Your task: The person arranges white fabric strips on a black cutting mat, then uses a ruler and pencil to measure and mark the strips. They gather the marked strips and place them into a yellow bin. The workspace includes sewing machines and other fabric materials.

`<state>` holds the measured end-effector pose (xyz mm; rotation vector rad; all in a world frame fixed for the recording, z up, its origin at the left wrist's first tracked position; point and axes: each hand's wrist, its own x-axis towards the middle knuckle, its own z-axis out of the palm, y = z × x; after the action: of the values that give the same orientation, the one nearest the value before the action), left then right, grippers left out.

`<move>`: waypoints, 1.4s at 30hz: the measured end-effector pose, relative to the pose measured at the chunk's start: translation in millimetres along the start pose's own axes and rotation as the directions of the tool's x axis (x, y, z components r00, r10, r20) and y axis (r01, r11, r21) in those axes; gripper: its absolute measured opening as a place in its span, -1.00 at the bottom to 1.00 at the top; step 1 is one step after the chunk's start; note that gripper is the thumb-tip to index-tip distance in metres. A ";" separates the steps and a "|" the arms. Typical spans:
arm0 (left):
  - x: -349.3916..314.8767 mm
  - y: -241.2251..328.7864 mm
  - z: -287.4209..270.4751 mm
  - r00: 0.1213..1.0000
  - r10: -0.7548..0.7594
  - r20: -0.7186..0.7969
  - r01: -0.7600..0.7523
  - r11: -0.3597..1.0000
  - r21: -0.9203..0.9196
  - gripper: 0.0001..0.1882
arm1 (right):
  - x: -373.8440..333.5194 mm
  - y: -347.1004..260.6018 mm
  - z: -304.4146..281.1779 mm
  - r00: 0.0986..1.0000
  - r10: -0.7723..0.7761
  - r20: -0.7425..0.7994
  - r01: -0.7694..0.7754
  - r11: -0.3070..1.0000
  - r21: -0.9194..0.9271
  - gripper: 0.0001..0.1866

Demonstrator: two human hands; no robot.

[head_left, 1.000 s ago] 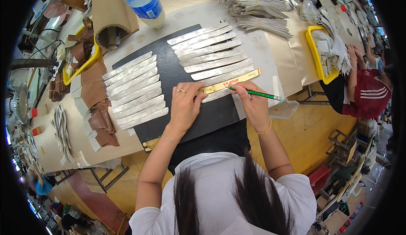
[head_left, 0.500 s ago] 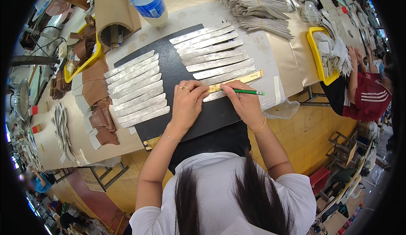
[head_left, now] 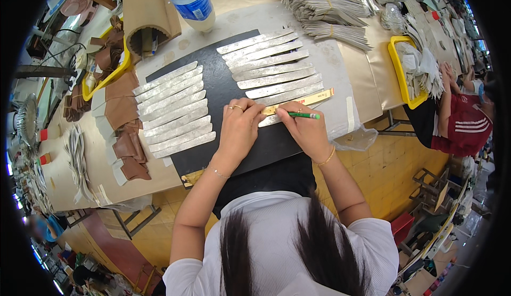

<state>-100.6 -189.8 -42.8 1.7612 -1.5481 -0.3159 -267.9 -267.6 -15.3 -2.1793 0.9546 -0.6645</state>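
Observation:
A green pencil (head_left: 307, 115) is gripped in my right hand (head_left: 310, 136), its tip end hidden by my fingers at the edge of a yellow ruler (head_left: 313, 99). The fingers of my left hand (head_left: 238, 131) are closed on the ruler's left end, pressing it down on a grey strip. More of these long, mottled grey strips lie in two overlapping rows on a black board (head_left: 215, 85): a left row (head_left: 173, 107) and a right row (head_left: 274, 68). What the pencil tip touches cannot be seen.
Brown leather pieces (head_left: 123, 109) lie left of the board. Behind it stand a bottle (head_left: 192, 3) and a curved tan block (head_left: 146, 16). Bundled grey strips (head_left: 330, 8) sit at the far right, near a yellow basket (head_left: 395, 62). A co-worker in a red shirt (head_left: 471, 123) is at right.
The pencil has tilted, its rear end shifting left and becoming foreshortened. Both hands stay almost in place at the ruler.

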 end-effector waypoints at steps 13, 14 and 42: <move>13.3 -2.4 -8.4 0.998 0.033 0.050 -0.036 0.997 0.065 -0.85 | 2.1 3.6 -20.1 0.980 0.168 -0.106 -0.116 0.918 0.380 -0.73; 14.3 -4.5 -6.3 0.998 0.042 0.053 -0.045 0.997 0.059 -0.85 | 2.8 2.9 -18.8 0.977 0.170 -0.131 -0.103 0.908 0.406 -0.72; 20.9 -4.2 -2.7 0.998 0.014 0.056 -0.019 0.995 0.093 -0.89 | 17.8 1.1 6.0 0.997 0.022 -0.076 -0.019 0.999 0.036 -0.82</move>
<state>-90.9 -208.3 -37.7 1.8244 -1.6396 -0.2897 -253.7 -279.8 -16.8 -2.1235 0.9959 -0.7542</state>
